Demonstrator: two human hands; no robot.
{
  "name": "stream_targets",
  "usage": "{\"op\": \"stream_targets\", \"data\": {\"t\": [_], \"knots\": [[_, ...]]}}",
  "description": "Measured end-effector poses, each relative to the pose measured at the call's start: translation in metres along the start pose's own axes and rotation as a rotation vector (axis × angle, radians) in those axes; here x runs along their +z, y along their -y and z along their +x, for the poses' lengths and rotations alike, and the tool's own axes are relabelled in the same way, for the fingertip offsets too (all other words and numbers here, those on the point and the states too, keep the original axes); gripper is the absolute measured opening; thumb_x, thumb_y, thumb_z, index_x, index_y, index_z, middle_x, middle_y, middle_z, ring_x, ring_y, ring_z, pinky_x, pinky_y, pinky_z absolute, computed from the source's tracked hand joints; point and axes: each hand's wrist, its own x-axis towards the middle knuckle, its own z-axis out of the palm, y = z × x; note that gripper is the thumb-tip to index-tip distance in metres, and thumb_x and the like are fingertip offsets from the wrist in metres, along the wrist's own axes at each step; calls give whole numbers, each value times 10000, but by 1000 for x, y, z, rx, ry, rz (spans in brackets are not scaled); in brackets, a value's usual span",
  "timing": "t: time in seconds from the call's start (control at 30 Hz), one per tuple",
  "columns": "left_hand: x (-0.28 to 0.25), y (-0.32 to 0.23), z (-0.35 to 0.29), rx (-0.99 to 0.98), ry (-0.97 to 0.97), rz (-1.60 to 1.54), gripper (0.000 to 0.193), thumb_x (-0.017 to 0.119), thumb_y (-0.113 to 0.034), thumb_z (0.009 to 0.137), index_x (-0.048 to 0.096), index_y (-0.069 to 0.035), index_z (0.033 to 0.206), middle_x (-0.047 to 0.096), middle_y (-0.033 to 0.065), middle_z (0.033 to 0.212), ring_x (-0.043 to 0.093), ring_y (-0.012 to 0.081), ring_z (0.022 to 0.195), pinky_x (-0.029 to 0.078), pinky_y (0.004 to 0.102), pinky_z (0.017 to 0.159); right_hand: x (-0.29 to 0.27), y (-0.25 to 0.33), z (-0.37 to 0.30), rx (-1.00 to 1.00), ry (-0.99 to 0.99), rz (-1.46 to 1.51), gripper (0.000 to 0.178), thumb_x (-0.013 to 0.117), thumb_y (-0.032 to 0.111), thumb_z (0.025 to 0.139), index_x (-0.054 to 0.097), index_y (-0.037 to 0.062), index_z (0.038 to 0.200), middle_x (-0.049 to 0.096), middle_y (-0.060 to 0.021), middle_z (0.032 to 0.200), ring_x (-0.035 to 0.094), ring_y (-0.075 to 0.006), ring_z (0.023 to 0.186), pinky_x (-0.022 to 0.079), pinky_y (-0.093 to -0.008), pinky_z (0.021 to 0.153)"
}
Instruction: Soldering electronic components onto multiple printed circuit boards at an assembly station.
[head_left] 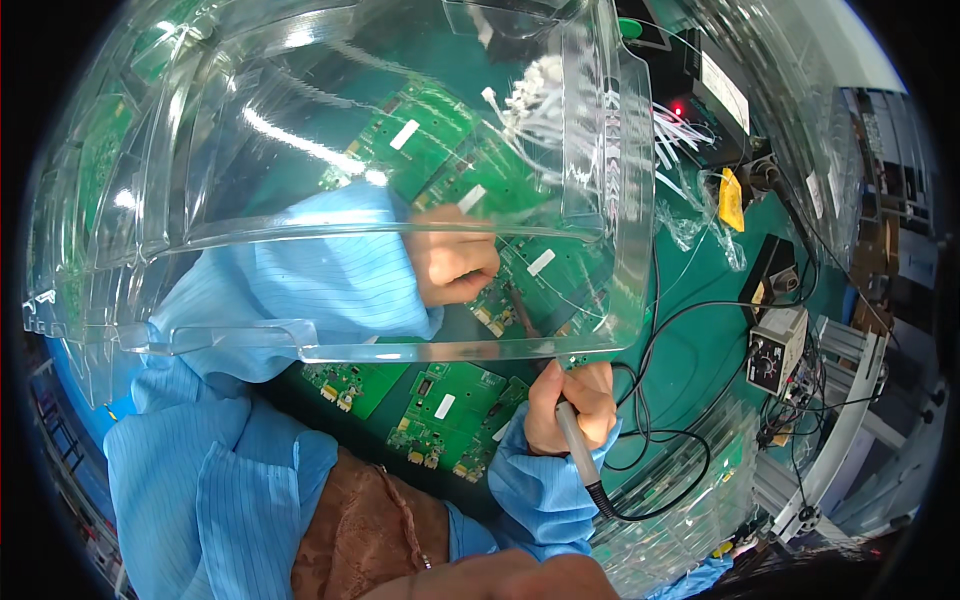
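Observation:
My right hand (pixel 572 405) is closed around the grey handle of a soldering iron (pixel 577 445), whose thin shaft points up and left to a green circuit board (pixel 545 265). Close to that board's lower left corner is my left hand (pixel 450 262), its fingers curled into a pinch; what they hold, if anything, is hidden. A clear plastic tray-like cover (pixel 460 351) spans above the left hand and the board, and I see both through it. Nearer to me lie further green boards (pixel 450 405) with small connectors along their edges.
White wires with connectors (pixel 540 95) lie bundled at the back. On the right are a black box with a red light (pixel 690 112), a yellow piece (pixel 731 200), a grey control box with a knob (pixel 775 350) and a looping black cable (pixel 705 470). Clear trays (pixel 680 510) stand at lower right.

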Motion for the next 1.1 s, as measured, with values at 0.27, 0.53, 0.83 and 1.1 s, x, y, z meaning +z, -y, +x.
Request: {"op": "stream_targets", "data": {"t": [0.27,0.53,0.83,1.1], "knots": [[3,-1,3,12,25,57,152,668,15,622,571,-58,713,502,62,694,531,243,637,410,350,548,2,0,1,6,-31,7,197,605,-48,769,422,21,750,530,-103,579,477,-213,510,401,-317,502],[0,-4,0,18,18,87,165,672,16,607,580,-63,719,509,51,711,533,227,648,419,329,561,-2,5,-2,38,-21,-1,198,597,-35,789,413,28,753,497,-81,557,434,-187,506,371,-314,481],[-2,-4,1,0,58,122,158,670,5,610,583,-70,719,504,39,713,534,217,651,424,323,580,3,1,0,-18,-21,-2,205,605,-40,779,413,18,740,530,-94,559,490,-203,498,421,-312,519],[0,-1,0,0,76,115,142,662,-3,621,575,-62,716,500,43,712,535,220,650,426,330,583,4,0,-1,-26,-8,-5,210,608,-35,781,408,14,736,532,-102,562,500,-213,508,424,-317,521]]}}
